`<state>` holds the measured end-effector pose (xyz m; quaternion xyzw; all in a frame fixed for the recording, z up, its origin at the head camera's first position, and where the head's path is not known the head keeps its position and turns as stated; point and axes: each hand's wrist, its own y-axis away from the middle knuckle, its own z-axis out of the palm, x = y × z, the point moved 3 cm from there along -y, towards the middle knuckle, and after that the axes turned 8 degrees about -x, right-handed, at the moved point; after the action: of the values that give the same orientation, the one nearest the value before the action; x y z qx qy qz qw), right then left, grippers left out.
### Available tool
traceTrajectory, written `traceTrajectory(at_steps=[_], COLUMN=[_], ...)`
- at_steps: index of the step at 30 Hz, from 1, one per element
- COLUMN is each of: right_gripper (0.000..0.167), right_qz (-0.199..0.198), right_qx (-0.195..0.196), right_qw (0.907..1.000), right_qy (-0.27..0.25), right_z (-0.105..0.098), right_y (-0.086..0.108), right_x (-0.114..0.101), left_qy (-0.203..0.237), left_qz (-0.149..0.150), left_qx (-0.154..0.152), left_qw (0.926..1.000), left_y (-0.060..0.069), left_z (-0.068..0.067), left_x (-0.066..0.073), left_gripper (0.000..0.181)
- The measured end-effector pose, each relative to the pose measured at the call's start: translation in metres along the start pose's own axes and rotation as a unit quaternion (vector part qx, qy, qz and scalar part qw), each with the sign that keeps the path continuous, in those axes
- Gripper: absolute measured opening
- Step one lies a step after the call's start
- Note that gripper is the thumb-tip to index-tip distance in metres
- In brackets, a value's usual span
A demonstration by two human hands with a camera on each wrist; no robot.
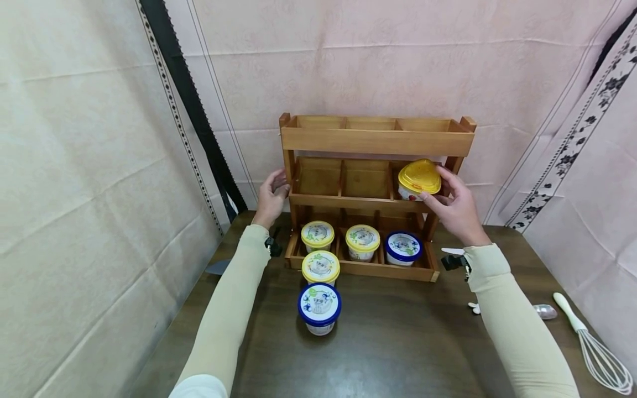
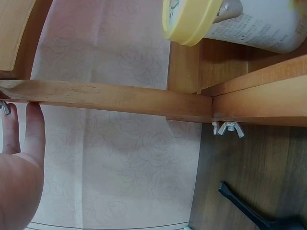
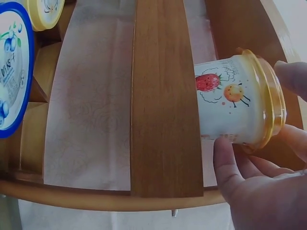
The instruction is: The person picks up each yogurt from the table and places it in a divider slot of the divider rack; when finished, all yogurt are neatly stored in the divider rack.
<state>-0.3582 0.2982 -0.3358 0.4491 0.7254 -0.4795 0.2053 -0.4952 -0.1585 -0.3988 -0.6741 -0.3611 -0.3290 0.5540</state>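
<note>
Your right hand (image 1: 460, 207) has the domed yellow-lidded tub (image 1: 419, 177) pinched between thumb and fingers, around the lid end. The tub is at the right-hand bay of the rack's middle tier, tilted, lid towards you. The front rail (image 3: 165, 100) hides its base in the right wrist view, so I can't tell if it's touching the bay floor.

Your left hand (image 1: 271, 199) is at the rack's left side, two fingers straight with tips against the side post (image 2: 120, 98) — no tub in it. Can't tell how hard it presses.

Count so far: three tubs sit in the bottom tier of the rack (image 1: 378, 142) — left yellow tub (image 1: 317, 235), middle yellow tub (image 1: 362, 240), right blue tub (image 1: 403, 247), one per bay, all upright. I'd call those done. The one you're holding looks close to placed, but not released.

Off the rack: the front yellow tub (image 1: 320, 266) and, nearer you, the front blue tub (image 1: 320, 305), both on the table (image 1: 398, 331). I'd judge you a bit past halfway, with those two left.
</note>
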Motion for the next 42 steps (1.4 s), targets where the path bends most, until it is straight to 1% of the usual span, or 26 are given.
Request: traceTrajectory(at_steps=[3, 8, 13, 20, 24, 29, 32, 37, 42], right_gripper=[0.073, 0.073, 0.071, 0.067, 0.061, 0.057, 0.054, 0.050, 0.048], right_qz=[-0.003, 0.009, 0.014, 0.027, 0.027, 0.009, 0.000, 0.009, 0.003], right_qx=[0.001, 0.004, 0.004, -0.017, -0.042, -0.078, -0.096, -0.126, -0.148], right_qw=[1.0000, 0.9999, 0.9997, 0.9993, 0.9986, 0.9969, 0.9953, 0.9917, 0.9882], right_qy=[-0.008, -0.014, -0.019, -0.017, -0.016, -0.007, -0.016, -0.027, -0.039], right_z=[-0.001, -0.003, -0.001, 0.010, 0.020, 0.037, 0.049, 0.070, 0.090], right_y=[0.004, 0.016, 0.031, 0.053, 0.063, 0.073, 0.076, 0.080, 0.084], right_x=[-0.001, -0.001, -0.002, 0.000, 0.002, 0.005, 0.006, 0.007, 0.007], left_qy=[-0.002, -0.003, 0.002, 0.008, 0.005, 0.005, 0.006, 0.007, 0.004], left_qz=[0.004, 0.010, 0.006, 0.002, 0.002, 0.001, 0.002, 0.000, -0.001], left_qx=[0.001, 0.004, 0.007, 0.005, 0.007, 0.006, 0.005, 0.007, 0.006], left_qw=[1.0000, 0.9999, 1.0000, 1.0000, 1.0000, 1.0000, 1.0000, 1.0000, 1.0000], left_y=[0.000, -0.001, 0.000, 0.001, 0.000, 0.001, 0.001, 0.001, 0.000], left_z=[0.000, 0.001, 0.000, 0.000, 0.000, -0.001, -0.001, 0.000, 0.001], left_x=[-0.001, -0.002, -0.001, -0.001, -0.001, -0.002, -0.002, -0.002, 0.001], left_gripper=[0.047, 0.048, 0.048, 0.048, 0.048, 0.049, 0.049, 0.048, 0.048])
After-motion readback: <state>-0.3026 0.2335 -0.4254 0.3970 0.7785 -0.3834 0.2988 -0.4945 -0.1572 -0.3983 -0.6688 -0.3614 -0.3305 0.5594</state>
